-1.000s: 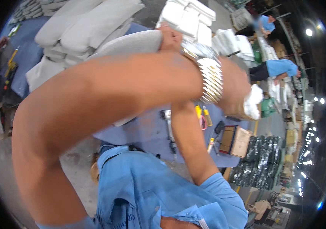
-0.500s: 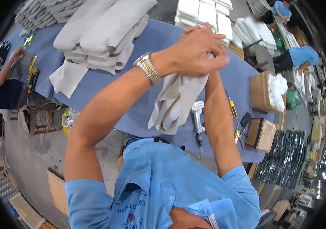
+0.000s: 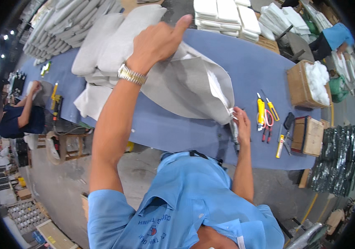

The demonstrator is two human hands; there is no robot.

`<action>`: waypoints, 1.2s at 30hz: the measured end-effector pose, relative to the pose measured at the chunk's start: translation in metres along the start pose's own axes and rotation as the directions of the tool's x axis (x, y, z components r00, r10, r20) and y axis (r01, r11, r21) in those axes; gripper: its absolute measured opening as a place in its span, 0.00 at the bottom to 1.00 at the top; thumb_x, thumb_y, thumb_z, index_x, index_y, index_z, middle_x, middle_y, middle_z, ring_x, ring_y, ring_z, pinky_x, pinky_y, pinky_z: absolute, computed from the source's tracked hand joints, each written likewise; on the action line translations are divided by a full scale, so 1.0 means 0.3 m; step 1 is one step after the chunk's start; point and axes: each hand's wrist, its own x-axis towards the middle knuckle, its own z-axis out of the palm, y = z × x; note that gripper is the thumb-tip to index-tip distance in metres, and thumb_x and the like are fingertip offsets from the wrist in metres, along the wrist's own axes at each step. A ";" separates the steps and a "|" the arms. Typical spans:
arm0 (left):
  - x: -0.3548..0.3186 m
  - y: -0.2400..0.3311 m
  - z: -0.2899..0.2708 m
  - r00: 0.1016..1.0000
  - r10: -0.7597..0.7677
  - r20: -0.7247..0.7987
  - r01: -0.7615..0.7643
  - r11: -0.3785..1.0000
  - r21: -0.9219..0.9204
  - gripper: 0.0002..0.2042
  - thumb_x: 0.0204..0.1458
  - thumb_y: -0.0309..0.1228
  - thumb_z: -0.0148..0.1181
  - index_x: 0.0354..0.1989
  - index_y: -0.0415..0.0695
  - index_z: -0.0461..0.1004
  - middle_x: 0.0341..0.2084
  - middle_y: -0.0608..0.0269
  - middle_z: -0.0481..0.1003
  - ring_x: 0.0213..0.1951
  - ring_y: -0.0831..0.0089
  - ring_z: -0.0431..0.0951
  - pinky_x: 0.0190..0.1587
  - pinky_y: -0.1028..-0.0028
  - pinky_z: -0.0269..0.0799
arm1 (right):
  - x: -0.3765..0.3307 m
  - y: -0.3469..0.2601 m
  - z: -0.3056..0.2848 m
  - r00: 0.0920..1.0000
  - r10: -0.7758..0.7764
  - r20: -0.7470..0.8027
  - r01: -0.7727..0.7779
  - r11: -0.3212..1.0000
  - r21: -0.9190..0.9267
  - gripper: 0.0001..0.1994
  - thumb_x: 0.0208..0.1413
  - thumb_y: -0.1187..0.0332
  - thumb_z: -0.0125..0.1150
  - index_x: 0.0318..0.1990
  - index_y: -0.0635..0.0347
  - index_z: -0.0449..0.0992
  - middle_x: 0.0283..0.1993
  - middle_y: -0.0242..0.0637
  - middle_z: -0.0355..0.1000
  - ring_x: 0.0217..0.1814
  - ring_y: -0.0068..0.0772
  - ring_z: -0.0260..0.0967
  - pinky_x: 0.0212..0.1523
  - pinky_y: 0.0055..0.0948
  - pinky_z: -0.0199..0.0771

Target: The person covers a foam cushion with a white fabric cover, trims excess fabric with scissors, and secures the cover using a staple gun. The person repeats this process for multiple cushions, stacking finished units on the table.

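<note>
A grey fabric cover (image 3: 177,89) is spread between my hands over the blue table, its slit showing something white inside. My left hand (image 3: 156,43), with a metal watch on its wrist, is at the cover's far left end, next to the stacked grey pieces. Its thumb sticks out, but the other fingers are bent down and hidden, so its grip is unclear. At the cover's right corner, my right hand (image 3: 241,122) pinches the edge between thumb and fingers. Just below that corner lies a silver air tool (image 3: 234,136), partly covered by the hand.
Grey padded pieces (image 3: 98,45) are piled at the left. White pads (image 3: 219,16) stand behind the table (image 3: 256,66). To the right are yellow-handled cutters (image 3: 261,110), a screwdriver (image 3: 272,108), a box of white stuffing (image 3: 302,89) and a wooden block (image 3: 310,135). A co-worker (image 3: 19,112) sits at the left.
My hands have parted: the left has moved up and left, the right down and right. The cover, bunched before, is now stretched out between them.
</note>
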 end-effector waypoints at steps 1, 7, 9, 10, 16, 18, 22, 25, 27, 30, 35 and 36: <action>-0.020 -0.049 -0.015 1.000 -0.027 0.005 0.027 0.999 -0.032 0.48 0.60 0.74 0.34 0.27 0.36 0.84 0.27 0.39 0.81 0.38 0.41 0.82 0.47 0.53 0.75 | -0.002 -0.006 0.010 0.998 -0.066 -0.002 0.066 0.997 -0.048 0.22 0.71 0.55 0.54 0.61 0.65 0.75 0.62 0.43 0.73 0.65 0.37 0.70 0.66 0.36 0.67; -0.165 -0.269 -0.081 0.978 -0.176 0.108 0.193 0.965 -0.179 0.53 0.58 0.78 0.27 0.34 0.34 0.85 0.34 0.33 0.81 0.45 0.46 0.81 0.54 0.55 0.72 | -0.004 -0.216 0.277 0.826 -0.559 0.069 0.545 0.763 -0.347 0.22 0.62 0.62 0.67 0.60 0.62 0.76 0.68 0.50 0.70 0.70 0.49 0.66 0.70 0.42 0.63; -0.219 -0.298 -0.090 0.966 -0.220 0.139 0.251 0.930 -0.269 0.54 0.59 0.77 0.26 0.40 0.34 0.85 0.40 0.34 0.81 0.50 0.49 0.80 0.59 0.59 0.68 | -0.018 -0.365 0.385 0.748 -0.647 0.148 0.656 0.686 -0.315 0.23 0.59 0.62 0.69 0.59 0.60 0.77 0.68 0.50 0.69 0.70 0.52 0.66 0.70 0.43 0.63; -0.241 -0.301 -0.086 0.958 -0.245 0.148 0.281 0.907 -0.314 0.53 0.60 0.76 0.26 0.43 0.34 0.85 0.44 0.36 0.81 0.52 0.52 0.78 0.62 0.62 0.65 | -0.018 -0.423 0.431 0.708 -0.679 0.192 0.703 0.655 -0.278 0.23 0.58 0.62 0.70 0.59 0.59 0.77 0.68 0.49 0.69 0.70 0.52 0.66 0.70 0.44 0.63; -0.338 -0.291 -0.106 0.962 -0.145 0.231 0.243 0.842 -0.483 0.50 0.65 0.70 0.23 0.46 0.34 0.85 0.45 0.39 0.82 0.53 0.53 0.78 0.63 0.65 0.65 | -0.071 -0.651 0.658 0.486 -0.769 0.415 0.857 0.512 -0.054 0.16 0.52 0.65 0.74 0.49 0.55 0.82 0.66 0.46 0.72 0.64 0.51 0.69 0.64 0.45 0.66; -0.351 -0.284 -0.104 0.970 -0.103 0.219 0.200 0.849 -0.488 0.49 0.67 0.68 0.23 0.46 0.34 0.85 0.44 0.40 0.82 0.51 0.55 0.79 0.62 0.66 0.66 | -0.122 -0.659 0.687 0.377 -0.834 0.402 0.916 0.401 -0.026 0.14 0.49 0.68 0.76 0.44 0.55 0.83 0.65 0.43 0.73 0.62 0.47 0.71 0.62 0.42 0.70; -0.354 -0.280 -0.099 0.985 -0.001 0.172 0.086 0.872 -0.483 0.45 0.69 0.65 0.27 0.45 0.35 0.85 0.40 0.49 0.84 0.45 0.65 0.80 0.56 0.71 0.70 | -0.226 -0.593 0.640 0.254 -0.888 0.384 0.962 0.275 -0.001 0.10 0.47 0.68 0.76 0.39 0.50 0.83 0.60 0.37 0.76 0.56 0.44 0.74 0.55 0.40 0.70; -0.343 -0.281 -0.093 0.991 0.064 0.116 0.001 0.872 -0.490 0.41 0.70 0.62 0.34 0.41 0.35 0.86 0.32 0.47 0.84 0.38 0.64 0.81 0.48 0.70 0.74 | -0.318 -0.535 0.609 0.196 -0.735 0.649 0.939 0.331 0.091 0.08 0.48 0.68 0.76 0.36 0.50 0.84 0.57 0.33 0.78 0.52 0.40 0.76 0.52 0.38 0.72; -0.325 -0.297 -0.089 0.989 0.102 0.105 -0.042 0.885 -0.464 0.39 0.71 0.60 0.37 0.40 0.35 0.86 0.29 0.49 0.84 0.35 0.66 0.82 0.45 0.70 0.76 | -0.327 -0.551 0.582 0.289 -0.721 0.630 0.872 0.470 0.138 0.07 0.50 0.69 0.74 0.37 0.51 0.84 0.55 0.33 0.79 0.52 0.39 0.76 0.52 0.37 0.73; -0.283 -0.288 -0.074 0.988 0.106 0.113 -0.059 0.931 -0.359 0.37 0.71 0.58 0.39 0.38 0.34 0.86 0.31 0.54 0.85 0.35 0.71 0.80 0.46 0.73 0.75 | -0.241 -0.562 0.517 0.483 -0.744 0.462 0.811 0.579 0.084 0.08 0.57 0.69 0.69 0.43 0.54 0.85 0.50 0.39 0.81 0.53 0.42 0.78 0.55 0.39 0.75; -0.272 -0.282 -0.011 0.972 0.168 -0.163 -0.215 0.914 -0.343 0.33 0.72 0.52 0.44 0.28 0.38 0.87 0.15 0.58 0.79 0.18 0.71 0.73 0.26 0.68 0.69 | -0.098 -0.638 0.475 0.518 -0.760 0.391 0.855 0.469 -0.222 0.18 0.53 0.72 0.69 0.53 0.54 0.81 0.52 0.39 0.77 0.54 0.45 0.74 0.55 0.40 0.74; -0.275 -0.283 -0.003 0.957 0.229 -0.180 -0.284 0.871 -0.400 0.33 0.72 0.51 0.44 0.27 0.38 0.87 0.15 0.58 0.79 0.18 0.71 0.73 0.25 0.68 0.68 | -0.101 -0.653 0.485 0.515 -0.780 0.357 0.856 0.443 -0.266 0.18 0.53 0.73 0.69 0.53 0.54 0.81 0.53 0.38 0.76 0.56 0.44 0.74 0.56 0.39 0.74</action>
